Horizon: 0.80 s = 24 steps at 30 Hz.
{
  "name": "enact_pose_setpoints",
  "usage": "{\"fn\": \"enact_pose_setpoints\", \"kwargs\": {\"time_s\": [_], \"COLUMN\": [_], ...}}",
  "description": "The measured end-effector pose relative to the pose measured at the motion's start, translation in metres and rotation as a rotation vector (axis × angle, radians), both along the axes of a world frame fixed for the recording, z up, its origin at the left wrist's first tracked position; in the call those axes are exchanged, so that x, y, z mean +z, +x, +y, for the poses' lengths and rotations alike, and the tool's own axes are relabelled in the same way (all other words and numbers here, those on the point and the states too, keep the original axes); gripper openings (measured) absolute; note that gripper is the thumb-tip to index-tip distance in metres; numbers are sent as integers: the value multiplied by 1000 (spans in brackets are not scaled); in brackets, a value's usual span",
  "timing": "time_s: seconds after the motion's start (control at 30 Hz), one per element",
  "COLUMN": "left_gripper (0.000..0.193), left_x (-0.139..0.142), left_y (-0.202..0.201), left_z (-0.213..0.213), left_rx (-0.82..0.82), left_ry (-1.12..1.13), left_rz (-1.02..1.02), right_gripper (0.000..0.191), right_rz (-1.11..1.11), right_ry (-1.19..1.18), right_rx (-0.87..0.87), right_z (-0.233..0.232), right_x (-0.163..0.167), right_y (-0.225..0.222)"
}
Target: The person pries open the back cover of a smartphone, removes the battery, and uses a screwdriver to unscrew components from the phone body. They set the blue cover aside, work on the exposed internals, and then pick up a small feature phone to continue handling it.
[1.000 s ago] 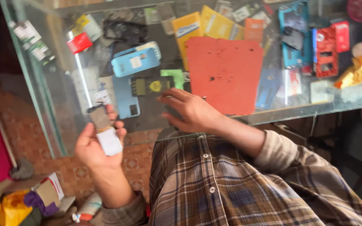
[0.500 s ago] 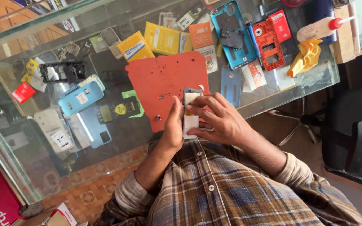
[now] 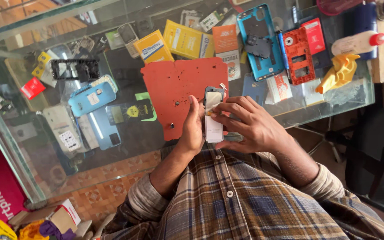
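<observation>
We are bringing both hands together just in front of the red mat (image 3: 181,95). Our left hand (image 3: 193,129) is cupping upright, thumb pointing toward the mat. Our right hand (image 3: 250,126) is curling its fingers (image 3: 227,109) inward, both forearms angling back from the mat, sleeves bunching at the wrists.

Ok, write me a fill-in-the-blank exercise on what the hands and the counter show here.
1. Both hands, left hand and right hand, hold a small ____ between them.
2. The hands are over a flat work mat whose colour is ____.
3. The mat lies on a counter top made of ____.
4. The crumpled cloth near the white bottle is ____.

Missing words: phone; red; glass; yellow
</observation>
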<state>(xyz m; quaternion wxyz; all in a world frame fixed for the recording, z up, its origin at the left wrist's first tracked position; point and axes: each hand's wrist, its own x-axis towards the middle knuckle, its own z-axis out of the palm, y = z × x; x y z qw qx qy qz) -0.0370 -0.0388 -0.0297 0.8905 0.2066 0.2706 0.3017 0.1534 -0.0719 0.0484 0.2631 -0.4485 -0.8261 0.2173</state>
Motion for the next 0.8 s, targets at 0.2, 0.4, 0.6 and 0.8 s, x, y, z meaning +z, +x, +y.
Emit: {"fn": "enact_pose_setpoints", "kwargs": {"time_s": [0.2, 0.4, 0.6, 0.8], "left_gripper": [87, 75, 77, 75], "left_x": [-9, -10, -16, -13], "left_y": [-6, -20, -47, -64], "left_z": [-4, -7, -16, -25], "left_rx": [14, 190, 230, 223], "left_ry": [-49, -14, 146, 109], "left_rz": [-55, 3, 81, 30], "right_gripper": [72, 62, 38, 29], "right_rz": [22, -4, 89, 202], "right_ry": [-23, 40, 72, 11], "right_rx": [44, 127, 143, -147], "right_z": [13, 28, 42, 42], "right_x": [1, 1, 0, -7], "right_y": [-13, -32, -44, -66]}}
